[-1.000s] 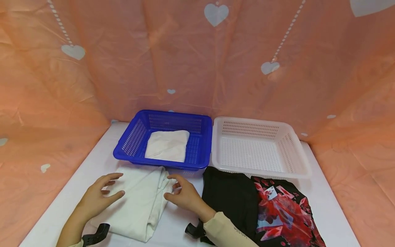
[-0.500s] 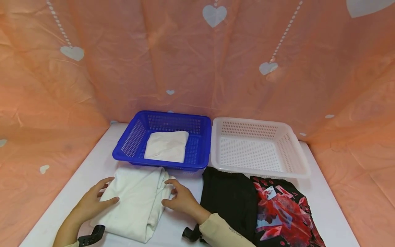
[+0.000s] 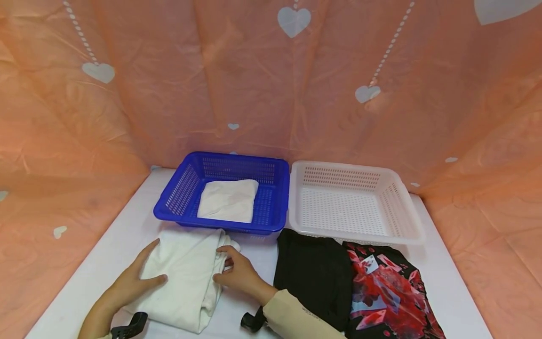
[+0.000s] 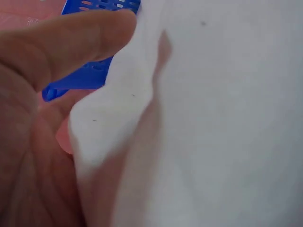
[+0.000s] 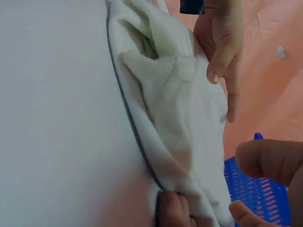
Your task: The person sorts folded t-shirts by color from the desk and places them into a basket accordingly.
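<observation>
A folded white garment (image 3: 182, 278) lies on the table in front of the blue basket; its right side shows layered folds. My left hand (image 3: 133, 280) is at its left edge, thumb over the top, other fingers stretched along the side. In the left wrist view, one straight finger (image 4: 85, 42) is beside the white fabric (image 4: 213, 118). My right hand (image 3: 241, 273) is at the garment's right folds, its fingers bent and apart. A fingertip touches the garment's edge (image 5: 189, 142) in the right wrist view, where two other fingers stand off the fabric.
A blue basket (image 3: 169, 219) holds another folded white cloth (image 3: 228, 200). Beside it stands a white basket (image 3: 360, 238). To the right lie a folded black garment (image 3: 313, 278) and a black garment with red print (image 3: 389, 292). An orange curtain (image 3: 254, 80) surrounds the table.
My right hand has moved left and slightly down onto the garment's right folds. My left hand shifted outward, then came back against the left edge. The garment and the baskets look unmoved.
</observation>
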Tool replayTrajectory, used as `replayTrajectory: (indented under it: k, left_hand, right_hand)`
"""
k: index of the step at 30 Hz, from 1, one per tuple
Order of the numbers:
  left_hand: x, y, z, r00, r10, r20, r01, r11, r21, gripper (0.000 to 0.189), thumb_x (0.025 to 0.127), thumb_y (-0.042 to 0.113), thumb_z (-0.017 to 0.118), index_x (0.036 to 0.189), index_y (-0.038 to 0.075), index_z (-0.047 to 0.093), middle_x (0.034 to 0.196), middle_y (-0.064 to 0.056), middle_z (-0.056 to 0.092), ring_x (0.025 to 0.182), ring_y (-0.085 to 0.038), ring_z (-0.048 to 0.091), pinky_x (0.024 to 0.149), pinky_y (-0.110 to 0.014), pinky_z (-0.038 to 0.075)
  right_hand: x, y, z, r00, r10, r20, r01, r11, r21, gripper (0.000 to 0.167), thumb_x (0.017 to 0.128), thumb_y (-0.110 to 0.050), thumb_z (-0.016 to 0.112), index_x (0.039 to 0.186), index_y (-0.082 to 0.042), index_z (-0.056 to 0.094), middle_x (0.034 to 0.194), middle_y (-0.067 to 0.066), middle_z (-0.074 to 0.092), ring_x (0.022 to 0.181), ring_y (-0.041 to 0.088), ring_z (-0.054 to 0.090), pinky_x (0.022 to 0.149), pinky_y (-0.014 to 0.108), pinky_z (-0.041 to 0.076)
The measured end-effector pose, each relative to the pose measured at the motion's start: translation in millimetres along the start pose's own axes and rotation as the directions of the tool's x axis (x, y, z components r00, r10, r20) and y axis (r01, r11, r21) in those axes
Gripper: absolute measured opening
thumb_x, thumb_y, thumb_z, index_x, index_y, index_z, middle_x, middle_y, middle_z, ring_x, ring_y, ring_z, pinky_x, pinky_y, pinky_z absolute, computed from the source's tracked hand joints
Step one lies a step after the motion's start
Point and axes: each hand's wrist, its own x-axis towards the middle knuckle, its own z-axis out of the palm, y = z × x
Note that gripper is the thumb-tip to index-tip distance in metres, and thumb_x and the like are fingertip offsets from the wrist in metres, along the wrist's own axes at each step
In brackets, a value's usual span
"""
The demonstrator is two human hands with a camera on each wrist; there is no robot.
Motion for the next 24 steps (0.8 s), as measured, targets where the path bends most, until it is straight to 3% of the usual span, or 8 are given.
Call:
replayTrajectory:
  k: [5, 12, 18, 24]
  left_hand:
    - [-0.3, -0.4, 3.3, 1.000, -0.012, 0.000, 0.012, 1.000, -0.026, 0.089, 0.082, 0.033, 0.074, 0.153, 0.018, 0.023, 0.152, -0.034, 0.022, 0.130, -0.061, 0.029, 0.092, -0.074, 0.032]
    - [0.3, -2.2, 7.1, 0.998, -0.067, 0.011, 0.067, 0.997, -0.023, 0.090, 0.081, 0.034, 0.076, 0.153, 0.019, 0.024, 0.151, -0.034, 0.024, 0.128, -0.058, 0.035, 0.091, -0.070, 0.036]
    - [2.0, -4.7, 9.1, 0.999, -0.041, -0.001, 0.041, 0.999, -0.028, 0.090, 0.079, 0.031, 0.078, 0.151, 0.017, 0.026, 0.151, -0.034, 0.024, 0.129, -0.058, 0.033, 0.092, -0.071, 0.035]
    - [4.4, -4.9, 10.9, 0.999, -0.019, -0.029, 0.018, 0.999, -0.035, 0.089, 0.078, 0.029, 0.079, 0.150, 0.014, 0.029, 0.150, -0.034, 0.026, 0.129, -0.057, 0.034, 0.091, -0.071, 0.035]
  right_hand:
    - [5.6, 1.3, 5.8, 1.000, -0.003, -0.008, 0.003, 1.000, 0.031, 0.058, 0.072, -0.004, 0.074, 0.127, -0.012, 0.056, 0.090, 0.004, 0.059, 0.068, 0.002, 0.058, 0.061, 0.018, 0.048]
    - [12.2, 2.7, 10.4, 0.999, -0.036, 0.007, 0.036, 0.999, 0.006, 0.059, 0.073, -0.006, 0.076, 0.128, -0.013, 0.056, 0.088, 0.002, 0.063, 0.070, -0.001, 0.056, 0.063, 0.016, 0.048]
    - [17.5, 1.1, 14.1, 0.997, -0.033, 0.072, 0.034, 0.999, -0.012, 0.059, 0.076, -0.008, 0.078, 0.130, -0.016, 0.056, 0.078, -0.002, 0.062, 0.066, -0.001, 0.053, 0.059, 0.016, 0.047]
    - [22.5, -0.5, 19.4, 0.996, -0.055, 0.065, 0.059, 0.996, -0.064, 0.058, 0.074, -0.010, 0.080, 0.127, -0.018, 0.058, 0.072, -0.007, 0.057, 0.061, -0.002, 0.049, 0.057, 0.015, 0.044]
